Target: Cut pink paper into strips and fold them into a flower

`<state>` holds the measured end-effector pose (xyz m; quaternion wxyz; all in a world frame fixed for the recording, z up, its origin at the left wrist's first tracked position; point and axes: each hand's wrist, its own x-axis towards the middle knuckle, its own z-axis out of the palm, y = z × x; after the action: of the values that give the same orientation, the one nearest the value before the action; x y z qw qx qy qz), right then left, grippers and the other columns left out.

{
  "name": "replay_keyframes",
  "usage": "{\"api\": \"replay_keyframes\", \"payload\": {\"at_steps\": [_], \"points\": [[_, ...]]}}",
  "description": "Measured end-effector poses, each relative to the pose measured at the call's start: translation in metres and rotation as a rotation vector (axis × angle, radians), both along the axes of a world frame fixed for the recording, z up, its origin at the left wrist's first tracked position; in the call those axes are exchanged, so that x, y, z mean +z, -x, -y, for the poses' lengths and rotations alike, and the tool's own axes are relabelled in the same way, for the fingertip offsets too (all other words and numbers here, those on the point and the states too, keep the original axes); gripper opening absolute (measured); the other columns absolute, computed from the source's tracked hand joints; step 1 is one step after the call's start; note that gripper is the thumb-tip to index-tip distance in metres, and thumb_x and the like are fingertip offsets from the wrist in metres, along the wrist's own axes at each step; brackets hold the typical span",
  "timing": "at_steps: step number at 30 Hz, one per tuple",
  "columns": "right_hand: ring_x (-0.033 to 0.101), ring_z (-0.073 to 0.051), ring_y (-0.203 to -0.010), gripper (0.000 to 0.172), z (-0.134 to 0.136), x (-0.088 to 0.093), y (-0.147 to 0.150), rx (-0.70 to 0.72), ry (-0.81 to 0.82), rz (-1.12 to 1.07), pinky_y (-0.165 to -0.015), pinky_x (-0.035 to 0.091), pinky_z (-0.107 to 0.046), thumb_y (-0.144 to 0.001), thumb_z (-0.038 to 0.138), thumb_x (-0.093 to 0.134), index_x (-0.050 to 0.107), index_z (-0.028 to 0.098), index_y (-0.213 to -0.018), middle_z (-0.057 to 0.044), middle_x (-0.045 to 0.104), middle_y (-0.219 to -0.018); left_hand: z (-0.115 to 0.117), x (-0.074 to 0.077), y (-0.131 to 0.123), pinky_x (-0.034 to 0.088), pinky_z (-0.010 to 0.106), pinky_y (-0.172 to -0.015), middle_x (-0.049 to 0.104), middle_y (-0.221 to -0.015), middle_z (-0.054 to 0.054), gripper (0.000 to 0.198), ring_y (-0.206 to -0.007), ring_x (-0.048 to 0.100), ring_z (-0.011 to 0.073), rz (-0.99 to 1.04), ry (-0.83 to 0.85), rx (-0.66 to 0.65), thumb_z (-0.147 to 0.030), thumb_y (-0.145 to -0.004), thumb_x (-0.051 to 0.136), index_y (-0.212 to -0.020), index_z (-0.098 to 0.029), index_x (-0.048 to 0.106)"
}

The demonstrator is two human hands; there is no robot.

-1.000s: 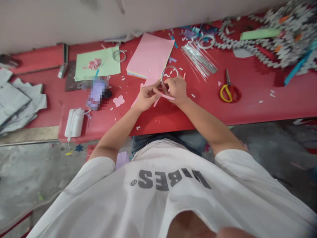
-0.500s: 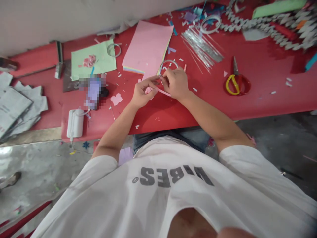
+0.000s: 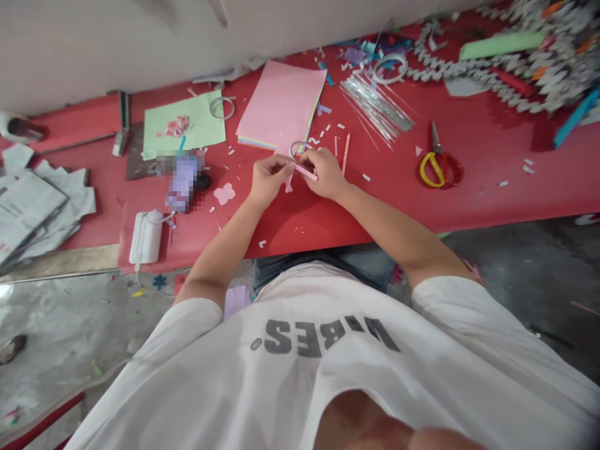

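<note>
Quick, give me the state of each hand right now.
Left hand: closed, pinching the pink strip.
Right hand: closed, pinching the same strip.

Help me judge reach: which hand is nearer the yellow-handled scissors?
Right. The right hand sits left of the scissors; the left hand is farther left, beyond it. Both pinch a pink paper strip.

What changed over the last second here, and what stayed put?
Both hands, left hand and right hand, shifted slightly left, uncovering the thin pink stick. The clear tape ring seems dragged left with them, toward the pink paper stack. Both still pinch the pink paper strip; yellow-handled scissors and green sheet stayed put.
</note>
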<state>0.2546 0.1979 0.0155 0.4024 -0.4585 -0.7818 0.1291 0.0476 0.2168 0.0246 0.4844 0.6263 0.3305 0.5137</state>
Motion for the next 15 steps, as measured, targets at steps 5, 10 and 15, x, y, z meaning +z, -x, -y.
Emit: {"api": "replay_keyframes", "payload": {"at_steps": [5, 10, 15], "points": [[0.074, -0.028, -0.093, 0.024, 0.009, 0.008, 0.011, 0.045, 0.013, -0.251, -0.093, 0.06, -0.048, -0.116, 0.049, 0.053, 0.059, 0.028, -0.106, -0.007, 0.076, -0.098, 0.002, -0.002, -0.008, 0.067, 0.034, -0.066, 0.07, -0.075, 0.002, 0.054, -0.069, 0.075, 0.0182, 0.163, 0.236, -0.02, -0.07, -0.089, 0.094, -0.078, -0.024, 0.07], [0.072, -0.027, -0.085, 0.048, 0.016, 0.015, 0.023, 0.043, 0.024, -0.365, -0.085, 0.062, -0.047, -0.118, 0.072, 0.041, 0.057, 0.028, -0.105, -0.007, 0.073, -0.092, 0.003, 0.007, -0.01, 0.074, 0.036, -0.08, 0.068, -0.077, 0.003, 0.053, -0.073, 0.074, 0.0174, 0.195, 0.426, -0.012, -0.068, -0.098, 0.086, -0.08, -0.023, 0.064], [0.068, -0.023, -0.077, 0.05, -0.001, 0.009, 0.004, -0.059, 0.095, -0.355, -0.082, 0.061, -0.043, -0.12, 0.07, 0.033, 0.06, 0.029, -0.11, -0.003, 0.068, -0.083, -0.015, 0.022, 0.014, 0.072, 0.037, -0.107, 0.065, -0.079, 0.002, 0.061, -0.083, 0.076, 0.0144, 0.189, 0.287, 0.124, -0.071, -0.11, 0.067, -0.075, -0.024, 0.049]]}}
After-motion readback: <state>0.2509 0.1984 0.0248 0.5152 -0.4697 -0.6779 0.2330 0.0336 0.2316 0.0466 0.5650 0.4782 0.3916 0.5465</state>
